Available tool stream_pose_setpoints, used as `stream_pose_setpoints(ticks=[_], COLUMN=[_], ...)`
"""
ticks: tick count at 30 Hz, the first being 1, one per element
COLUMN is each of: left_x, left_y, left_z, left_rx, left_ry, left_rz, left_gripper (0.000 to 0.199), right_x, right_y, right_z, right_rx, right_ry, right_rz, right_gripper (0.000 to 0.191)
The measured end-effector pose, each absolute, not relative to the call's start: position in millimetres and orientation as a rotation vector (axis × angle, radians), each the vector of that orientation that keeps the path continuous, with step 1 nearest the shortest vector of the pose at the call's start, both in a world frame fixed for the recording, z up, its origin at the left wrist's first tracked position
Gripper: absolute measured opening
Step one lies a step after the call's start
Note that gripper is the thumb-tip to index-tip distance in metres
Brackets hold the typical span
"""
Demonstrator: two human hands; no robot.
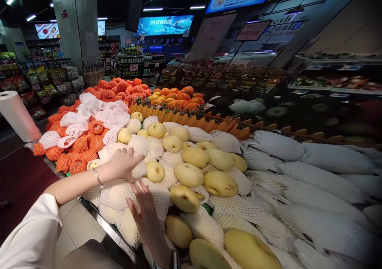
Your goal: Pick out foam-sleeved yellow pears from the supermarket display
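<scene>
Your left hand (123,164) lies flat, fingers spread, on a netted pear (137,169) at centre-left; your right hand (147,213) hovers open below, holding nothing. That foam net (158,197) looks soft and slippery, so cup the fruit underneath.

At lower left of the frame, the left hand (123,164) rests palm down on a pear wrapped in white foam netting (137,169), its wrist wearing a thin bracelet (97,177). Just below it, the right hand (146,211) lies open on another netted pear (119,195). Bare yellow pears (188,174) fill the centre (some still half-sleeved). Orange-netted fruit (80,145) sits at left, beside a plastic bag roll (18,115).
</scene>
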State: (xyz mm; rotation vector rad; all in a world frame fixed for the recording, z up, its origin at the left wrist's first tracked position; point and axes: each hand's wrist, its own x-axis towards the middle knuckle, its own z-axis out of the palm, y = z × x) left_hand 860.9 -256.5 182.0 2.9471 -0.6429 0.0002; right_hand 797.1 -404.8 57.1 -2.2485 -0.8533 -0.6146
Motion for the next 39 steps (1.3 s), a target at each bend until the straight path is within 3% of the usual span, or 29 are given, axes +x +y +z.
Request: stream_pose_setpoints(ticks=[4, 9, 11, 14, 18, 24, 32, 37, 39], left_x=[865, 871, 871, 871, 867, 847, 818, 790, 781], left_y=[-274, -269, -256, -220, -135, -22, -28, -108, -146], left_z=[148, 124, 125, 134, 142, 108, 91, 107, 113], left_rx=[2.98, 2.762, 2.564, 2.447, 2.619, 2.514, 2.394, 2.252, 2.002], left_ry=[-0.67, -0.778, -0.9, -0.843, 0.116, 0.755, 0.679, 0.133, -0.179], left_rz=[0.019, 0.136, 0.185, 0.301, 0.699, 0.764, 0.94, 1.02, 0.874], left_gripper=[0.073, 0.105, 0.104, 0.085, 0.05, 0.022, 0.044, 0.077, 0.076], right_x=[794, 805, 810, 811, 808, 806, 791, 780, 775], right_y=[-418, -433, -435, -435, -436, -439, -436, -431, -427], right_z=[64, 50, 41, 35, 39, 36, 47, 50, 52], right_rx=[-2.193, -2.124, -2.104, -2.087, -2.069, -2.136, -1.961, -1.851, -1.83], right_ry=[-0.857, -0.759, -0.75, -0.734, -0.729, -0.791, -0.635, -0.443, -0.4], right_rz=[-0.611, -0.661, -0.679, -0.64, -0.62, -0.723, -0.737, -0.734, -0.684], right_gripper=[0.03, 0.024, 0.024, 0.026, 0.025, 0.025, 0.024, 0.024, 0.025])
